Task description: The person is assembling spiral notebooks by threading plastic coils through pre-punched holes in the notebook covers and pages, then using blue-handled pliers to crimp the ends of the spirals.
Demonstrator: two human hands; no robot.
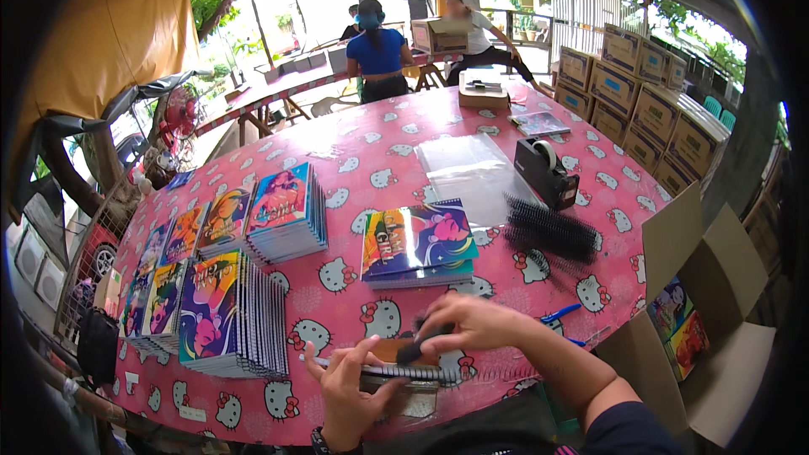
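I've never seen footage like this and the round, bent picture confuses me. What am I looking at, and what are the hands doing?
A wide lens worn on a person's head looks down, so straight edges curve. The two forearms at the bottom are that person's own. The left hand presses flat on a spiral notebook near the table edge; the right hand has a grip on a dark object above it, too blurred to name. On the pink patterned tablecloth lie stacks of colourful notebooks, black binding combs, a tape dispenser and clear plastic sleeves. An open cardboard box stands right.
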